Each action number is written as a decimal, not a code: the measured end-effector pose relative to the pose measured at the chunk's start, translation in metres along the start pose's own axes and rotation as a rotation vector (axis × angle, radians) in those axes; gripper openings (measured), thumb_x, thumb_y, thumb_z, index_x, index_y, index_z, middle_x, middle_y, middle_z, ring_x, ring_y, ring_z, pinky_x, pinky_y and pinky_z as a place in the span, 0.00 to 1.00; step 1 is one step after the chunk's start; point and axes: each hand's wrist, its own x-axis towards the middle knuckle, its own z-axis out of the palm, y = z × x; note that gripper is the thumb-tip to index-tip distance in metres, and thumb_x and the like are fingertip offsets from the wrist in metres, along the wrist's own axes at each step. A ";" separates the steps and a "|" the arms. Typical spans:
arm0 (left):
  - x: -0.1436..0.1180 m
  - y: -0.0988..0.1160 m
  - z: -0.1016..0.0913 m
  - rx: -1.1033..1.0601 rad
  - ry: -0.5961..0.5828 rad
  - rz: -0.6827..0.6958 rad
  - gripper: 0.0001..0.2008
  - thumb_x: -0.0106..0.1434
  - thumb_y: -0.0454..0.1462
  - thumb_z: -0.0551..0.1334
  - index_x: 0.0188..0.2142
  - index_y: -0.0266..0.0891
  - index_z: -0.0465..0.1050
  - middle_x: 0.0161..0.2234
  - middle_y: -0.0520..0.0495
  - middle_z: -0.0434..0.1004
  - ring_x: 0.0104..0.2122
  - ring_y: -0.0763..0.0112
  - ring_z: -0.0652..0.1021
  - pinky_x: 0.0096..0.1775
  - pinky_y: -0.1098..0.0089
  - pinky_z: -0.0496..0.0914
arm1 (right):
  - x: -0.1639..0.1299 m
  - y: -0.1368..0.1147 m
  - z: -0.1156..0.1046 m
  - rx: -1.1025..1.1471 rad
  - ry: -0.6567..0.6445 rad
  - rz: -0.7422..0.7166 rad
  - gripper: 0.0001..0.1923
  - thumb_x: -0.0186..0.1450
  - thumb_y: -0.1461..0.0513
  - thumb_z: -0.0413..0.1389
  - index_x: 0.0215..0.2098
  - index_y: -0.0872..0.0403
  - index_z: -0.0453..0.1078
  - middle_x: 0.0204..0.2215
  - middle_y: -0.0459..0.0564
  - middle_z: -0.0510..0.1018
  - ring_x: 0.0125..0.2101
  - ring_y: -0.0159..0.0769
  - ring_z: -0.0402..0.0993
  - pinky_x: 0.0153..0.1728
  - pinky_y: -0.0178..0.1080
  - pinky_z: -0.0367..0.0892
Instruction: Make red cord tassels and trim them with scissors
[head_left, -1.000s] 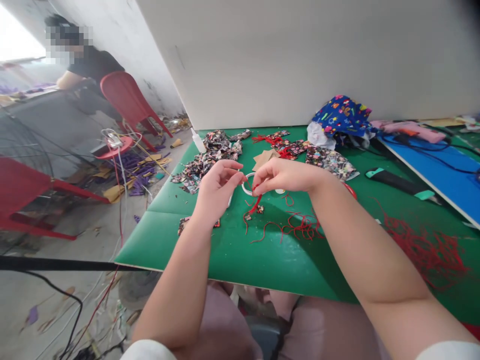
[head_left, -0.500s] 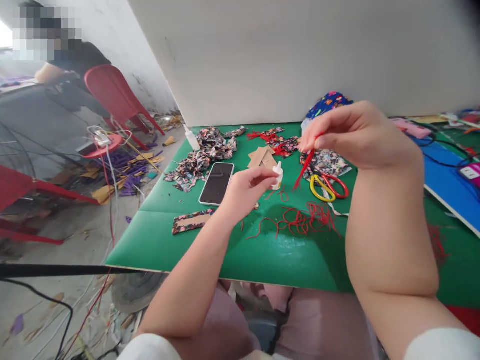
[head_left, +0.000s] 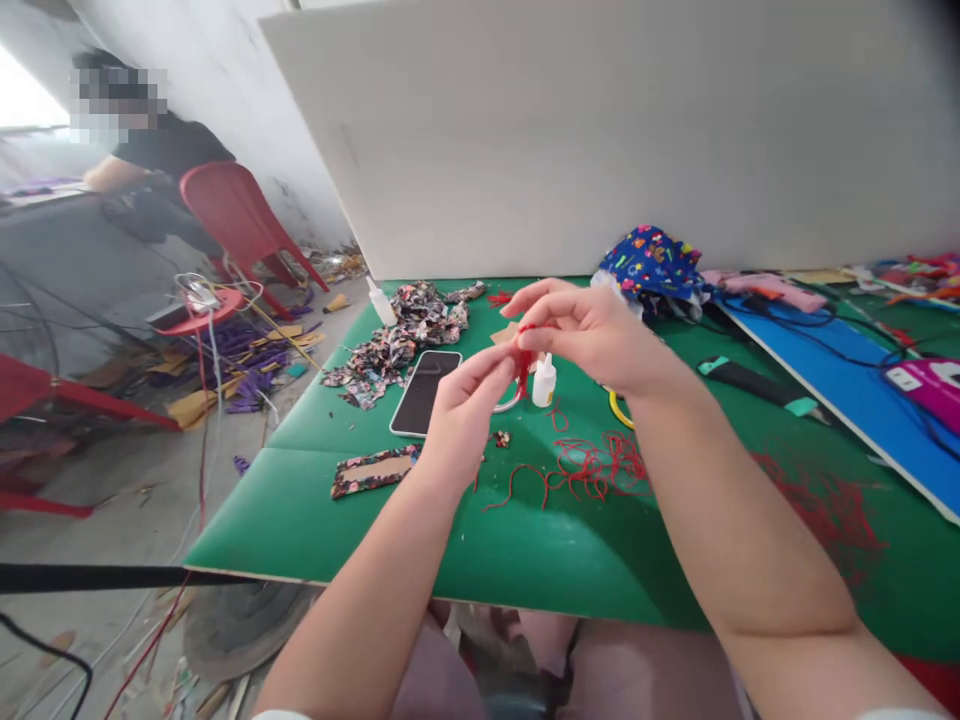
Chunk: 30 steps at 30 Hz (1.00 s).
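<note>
Head camera: the left hand [head_left: 469,405] was narrow, its hold hard to tell, by a thin red thread bundle [head_left: 525,370] over the flat green table [head_left: 300,520], behind its front edge. The right hand [head_left: 592,330] pinched it; gripping tight seemed best.

room along the near edge of the tabletop [head_left: 360,550], a smooth green lane in front of the tangled red thread [head_left: 596,465]! tighter by the hands [head_left: 589,330]: white dropper bottle [head_left: 544,385] upright beside them, smartphone [head_left: 426,392] flat to their left, white panel [head_left: 585,130] walling off the far side.
</note>
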 end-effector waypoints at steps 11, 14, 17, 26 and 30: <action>-0.004 0.006 -0.001 -0.290 0.043 -0.056 0.06 0.54 0.39 0.66 0.30 0.39 0.78 0.25 0.52 0.75 0.24 0.81 0.72 0.29 0.78 0.68 | 0.000 -0.003 0.026 0.214 0.028 -0.036 0.03 0.55 0.62 0.61 0.26 0.53 0.74 0.36 0.48 0.73 0.37 0.31 0.70 0.33 0.35 0.70; -0.005 0.008 0.000 -0.296 0.061 -0.023 0.05 0.52 0.38 0.67 0.27 0.39 0.78 0.23 0.52 0.75 0.24 0.82 0.72 0.28 0.79 0.66 | -0.001 -0.006 0.030 0.329 0.018 0.003 0.02 0.54 0.63 0.62 0.25 0.53 0.74 0.34 0.47 0.74 0.33 0.29 0.70 0.27 0.32 0.69; -0.006 0.011 0.002 -0.279 0.079 -0.003 0.05 0.52 0.38 0.67 0.26 0.39 0.78 0.23 0.52 0.75 0.24 0.82 0.72 0.28 0.80 0.66 | -0.002 -0.010 0.033 0.408 0.024 0.048 0.03 0.53 0.65 0.63 0.23 0.53 0.74 0.29 0.45 0.74 0.29 0.27 0.70 0.25 0.31 0.68; -0.015 0.023 0.006 -0.261 0.164 -0.018 0.04 0.53 0.38 0.66 0.29 0.42 0.78 0.25 0.52 0.76 0.25 0.80 0.73 0.30 0.77 0.67 | -0.005 -0.014 0.033 0.586 0.093 0.108 0.04 0.54 0.60 0.63 0.30 0.50 0.76 0.30 0.44 0.77 0.31 0.27 0.72 0.33 0.32 0.70; -0.017 0.026 0.006 -0.288 0.152 -0.005 0.04 0.54 0.39 0.66 0.29 0.42 0.78 0.25 0.53 0.76 0.25 0.82 0.73 0.30 0.79 0.67 | -0.005 -0.013 0.030 0.561 0.041 0.119 0.08 0.55 0.58 0.62 0.34 0.49 0.77 0.35 0.46 0.78 0.35 0.29 0.73 0.38 0.34 0.70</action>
